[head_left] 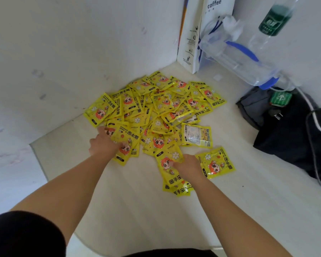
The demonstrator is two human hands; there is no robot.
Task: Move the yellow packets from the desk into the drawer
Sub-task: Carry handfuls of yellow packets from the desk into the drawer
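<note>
A heap of several yellow packets point(156, 104) with a red-haired cartoon face lies on the white desk point(137, 210), towards its far corner. My left hand point(105, 143) reaches into the heap's near left edge and its fingers curl round a yellow packet point(125, 145) there. My right hand point(188, 165) lies on the near right side of the heap, its fingers pinching the top of another packet point(168, 164) that rests on two more. One loose packet point(216, 163) lies just right of that hand. No drawer is in view.
A white "coffee" paper bag point(193, 34) stands in the far corner. A clear plastic jug with blue trim point(239, 60) and a green-labelled bottle point(274, 19) are at the back right. A black bag point(289, 130) with a cable lies at the right.
</note>
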